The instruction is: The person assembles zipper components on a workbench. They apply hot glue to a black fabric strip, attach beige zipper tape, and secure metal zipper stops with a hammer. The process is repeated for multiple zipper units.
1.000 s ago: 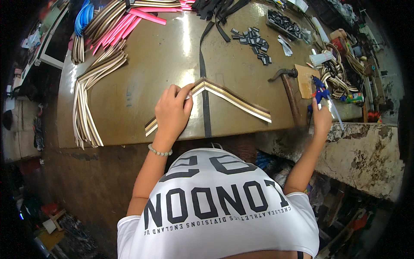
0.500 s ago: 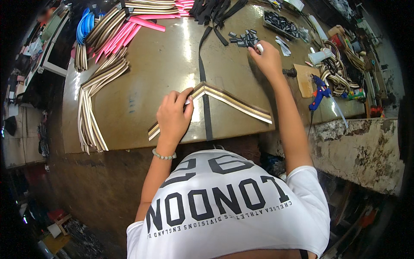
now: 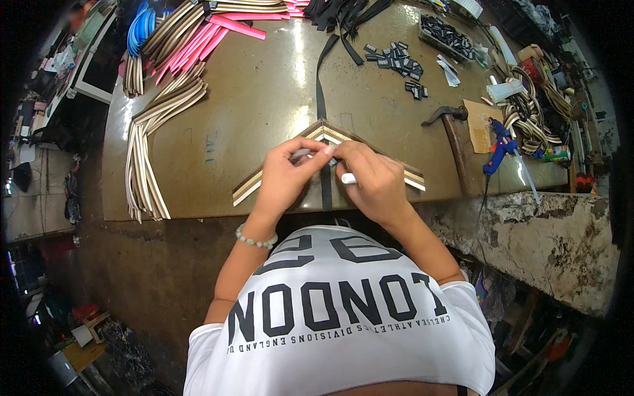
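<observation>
My left hand (image 3: 285, 175) and my right hand (image 3: 375, 179) meet over the peak of a folded, striped webbing strap (image 3: 404, 173) in brown, tan and white, bent like an inverted V. A white, pen-like stick (image 3: 349, 178) sticks out from the curled fingers of my right hand. The fingertips of both hands are pinched together at a small dark piece, mostly hidden. Something white also shows between the left thumb and fingers. Beneath the strap's peak, a black strap (image 3: 321, 96) runs down the table to the near edge.
Small black buckles (image 3: 398, 61) lie loose near a box (image 3: 448, 38) full of more. A hammer (image 3: 454, 142) and a blue glue gun (image 3: 496, 148) are to the right. Striped straps (image 3: 142, 155) and pink strips (image 3: 191, 53) cover the left of the table (image 3: 224, 171).
My right hand has come back from the loose buckles to the strap's peak, joining my left hand, which has moved toward the peak. The hammer is now uncovered.
</observation>
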Demonstrator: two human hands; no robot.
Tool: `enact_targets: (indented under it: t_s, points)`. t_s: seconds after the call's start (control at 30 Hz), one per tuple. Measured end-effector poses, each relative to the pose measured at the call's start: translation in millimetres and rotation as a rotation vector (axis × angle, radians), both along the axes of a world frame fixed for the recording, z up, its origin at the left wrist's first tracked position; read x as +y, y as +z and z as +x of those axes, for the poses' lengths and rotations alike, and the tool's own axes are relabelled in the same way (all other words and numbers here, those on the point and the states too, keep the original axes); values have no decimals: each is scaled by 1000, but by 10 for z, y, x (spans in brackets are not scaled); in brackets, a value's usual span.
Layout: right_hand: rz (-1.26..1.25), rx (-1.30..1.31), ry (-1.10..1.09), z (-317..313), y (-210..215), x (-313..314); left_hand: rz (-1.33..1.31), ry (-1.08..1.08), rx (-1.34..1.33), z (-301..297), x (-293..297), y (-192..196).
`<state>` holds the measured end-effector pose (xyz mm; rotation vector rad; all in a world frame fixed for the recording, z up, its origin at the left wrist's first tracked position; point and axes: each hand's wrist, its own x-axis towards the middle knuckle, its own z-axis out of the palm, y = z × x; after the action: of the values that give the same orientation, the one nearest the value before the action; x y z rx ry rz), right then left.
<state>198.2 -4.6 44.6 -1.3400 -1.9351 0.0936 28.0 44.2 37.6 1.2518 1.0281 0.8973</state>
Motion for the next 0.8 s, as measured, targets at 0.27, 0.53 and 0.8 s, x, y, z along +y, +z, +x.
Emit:
enact_targets:
  t_s: [0.27,0.53,0.8]
  points:
    - [-303,-128,-264,257,-293,-181,207,14,285,-236,120,-43]
    - [-255,-33,-266,172,-375,-362,470,133,630,1,121,-239]
    - [-217,-254,346,69,-372,-527,443,166,538,-51,154,-303]
